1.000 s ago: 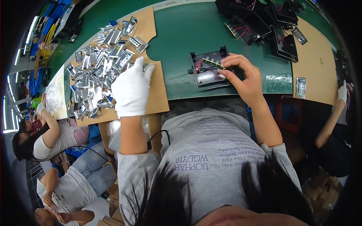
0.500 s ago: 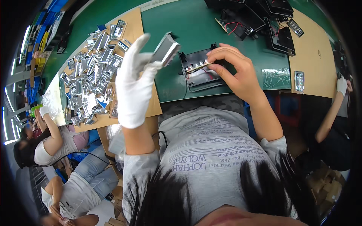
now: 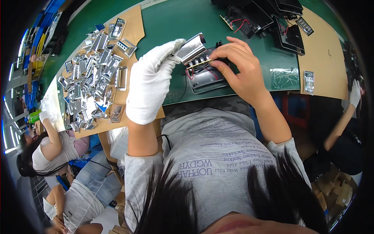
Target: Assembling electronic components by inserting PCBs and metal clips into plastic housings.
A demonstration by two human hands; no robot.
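Note:
My left hand [image 3: 150, 80], in a white glove, is closed on a shiny silver reflector [image 3: 192, 48]. The reflector is tilted, its lower edge close against a narrow circuit board [image 3: 199, 63] with several LEDs; whether the two touch I cannot tell. Bare, my right hand [image 3: 241, 68] pinches the right end of that board between thumb and fingers. Thin red wires [image 3: 189, 73] hang from the board. Below it lies an open black housing [image 3: 206, 80] on the green mat, partly hidden by the board and my right hand.
Loose silver reflectors [image 3: 87, 84] lie heaped on cardboard [image 3: 134, 25] at left. Several black housings [image 3: 253, 19] with red wires sit at the far right. A single reflector with LEDs [image 3: 308, 82] rests on the right cardboard. Other people [image 3: 58, 152] work at both sides.
My left hand has moved right and slightly down, bringing the reflector from beside the housing to the LED board. The board in my right hand has shifted slightly left and up.

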